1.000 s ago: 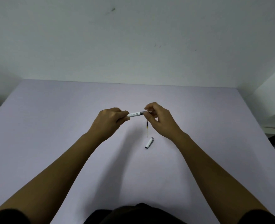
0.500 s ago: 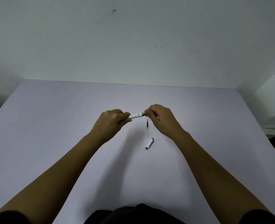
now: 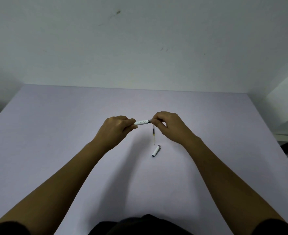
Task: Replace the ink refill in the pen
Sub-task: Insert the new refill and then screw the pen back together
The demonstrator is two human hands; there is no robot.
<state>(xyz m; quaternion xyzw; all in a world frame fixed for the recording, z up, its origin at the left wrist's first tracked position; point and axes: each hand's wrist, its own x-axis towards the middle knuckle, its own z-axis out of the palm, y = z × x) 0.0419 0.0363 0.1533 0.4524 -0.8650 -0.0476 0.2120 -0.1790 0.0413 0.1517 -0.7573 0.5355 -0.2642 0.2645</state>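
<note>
I hold a white pen barrel (image 3: 141,122) level above the table. My left hand (image 3: 117,128) is closed around its left end. My right hand (image 3: 169,125) pinches the grey tip section (image 3: 149,121) at the barrel's right end. A thin ink refill (image 3: 154,134), dark at the top and pale lower down, lies on the table just below the tip. The white pen cap (image 3: 156,150) with a grey end lies a little nearer to me.
The pale lilac table (image 3: 55,133) runs back to a plain wall (image 3: 140,39). A white surface (image 3: 285,106) stands beyond the table's right edge. Dark clothing (image 3: 140,224) shows at the bottom edge.
My right hand has closed in on the barrel's end, and the grey tip section that stuck out is now pushed up against the barrel. The refill and cap on the table have not moved.
</note>
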